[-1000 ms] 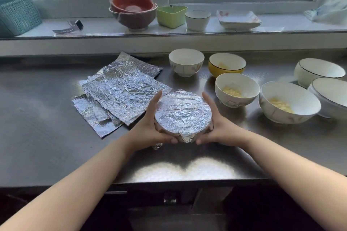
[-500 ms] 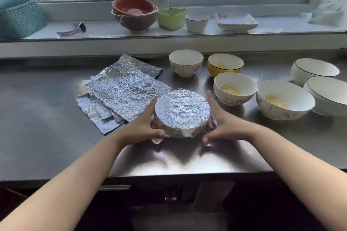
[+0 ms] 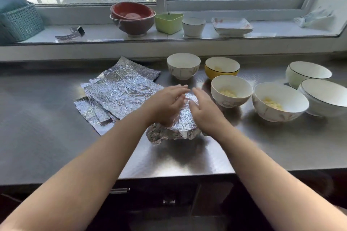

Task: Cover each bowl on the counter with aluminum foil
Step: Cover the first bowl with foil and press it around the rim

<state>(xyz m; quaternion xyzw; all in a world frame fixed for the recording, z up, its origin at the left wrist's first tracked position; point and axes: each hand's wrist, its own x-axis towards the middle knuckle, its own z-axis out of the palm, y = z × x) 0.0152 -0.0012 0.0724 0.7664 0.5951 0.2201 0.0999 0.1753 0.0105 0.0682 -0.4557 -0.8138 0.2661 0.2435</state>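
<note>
**Smoothing the foil cap on the first bowl**

Counter (image 3: 47, 118): a steel surface that carries every task item; all places below are given relative to the wrapped bowl. Foil sheets (image 3: 120, 92): a loose stack just to its left, crumpled but flat, the top sheet free. Open bowls: six stand behind it and to its right. The two largest (image 3: 324, 97) (image 3: 308, 75) lie farthest right; a white bowl (image 3: 279, 102) and a smaller one (image 3: 231, 90), both holding pale food, stand nearer; a yellow bowl (image 3: 221, 67) and a white bowl (image 3: 183, 65) stand behind. None is covered. Wrapped bowl (image 3: 180, 124): near the counter's front edge, foil folded down over its rim, with a ragged skirt at its front left. Left hand (image 3: 165, 103) and right hand (image 3: 204, 108): both lie across the foil top, fingers straight and relaxed, pressing rather than gripping.

Judged step: final flattening of the first cover. The next move calls for lifting one sheet cleanly from the stack, centring it over an open bowl, and crimping it evenly without tearing it or tipping the bowl.
</note>
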